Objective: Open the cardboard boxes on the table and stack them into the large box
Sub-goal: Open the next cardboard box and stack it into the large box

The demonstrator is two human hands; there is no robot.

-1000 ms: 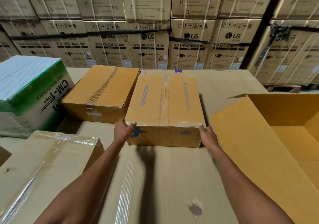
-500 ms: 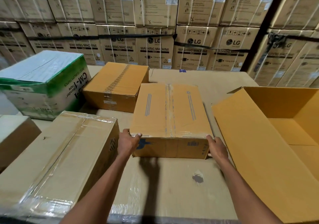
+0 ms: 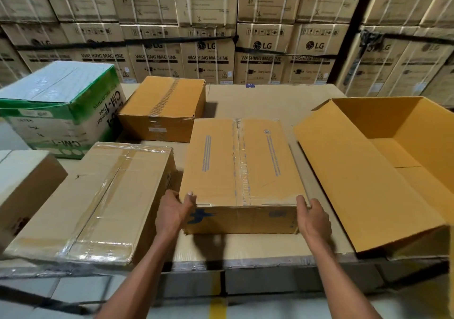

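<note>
A taped brown cardboard box (image 3: pixel 242 164) with a blue mark on its near face sits at the middle of the table (image 3: pixel 260 100). My left hand (image 3: pixel 175 209) grips its near left corner, thumb over the top edge. My right hand (image 3: pixel 313 218) holds the near right corner. The large open box (image 3: pixel 351 178) stands empty just to the right, its near wall leaning toward me. A second sealed brown box (image 3: pixel 163 108) rests behind and to the left.
A long box wrapped in clear tape (image 3: pixel 98 200) lies at the left front, close to the held box. A green and white tape carton (image 3: pixel 61 107) stands at the far left, and a pale box (image 3: pixel 22 183) at the left edge. Stacked washing machine cartons (image 3: pixel 208 58) wall off the back.
The taped box has slid toward me along the table with both hands on its near corners. The view has pulled back, showing the table's front edge and the floor.
</note>
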